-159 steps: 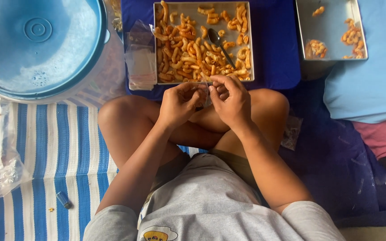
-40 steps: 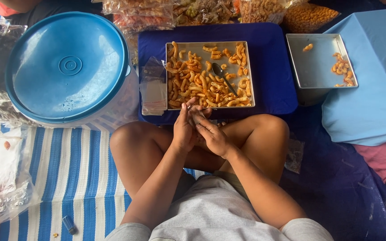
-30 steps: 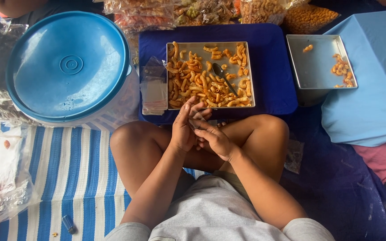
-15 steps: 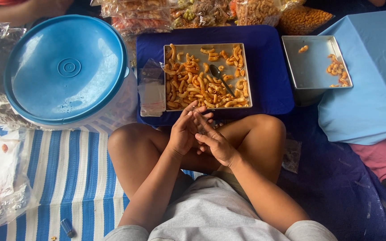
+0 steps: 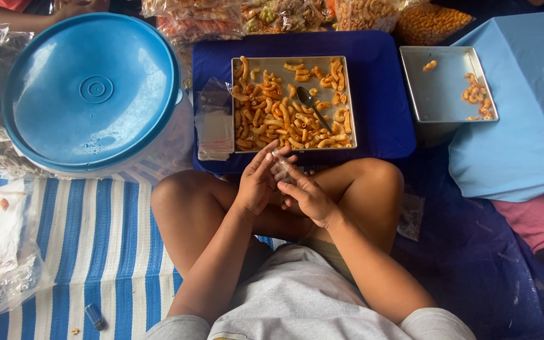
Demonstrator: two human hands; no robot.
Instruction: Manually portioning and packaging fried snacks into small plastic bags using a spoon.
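Half a second ago the two hands were pressed flat together, fingers fanned, just short of the near edge of the tray; now they have tilted a little and drawn slightly apart at the fingertips, and a small clear plastic pouch [image 5: 279, 162] shows between them. Over the last second or so the palms have been sliding against each other, which looks to me like rubbing the pouch's two sides to get its mouth open. I judge it not yet open.

The left hand [image 5: 256, 182] stands nearly upright, fingers straight and close together, its fingertips against the pouch. The right hand [image 5: 308, 196] lies across it, palm turned toward the left, fingers extended and narrow, also touching the pouch. Neither hand is curled into a fist; the pouch is pinched lightly between the finger pads, above the person's crossed legs.

Just beyond the hands, the square metal tray [image 5: 347, 101] sits on a dark blue cloth [image 5: 385, 88] on the floor, holding orange curled snacks [image 5: 269, 116] and a spoon [image 5: 313, 107] lying slantwise toward its right side. A stack of empty clear pouches [image 5: 215, 126] lies at the tray's left edge. A second metal tray [image 5: 439, 94], nearly bare, stands to the right, and a large blue-lidded tub [image 5: 89, 88] to the left.
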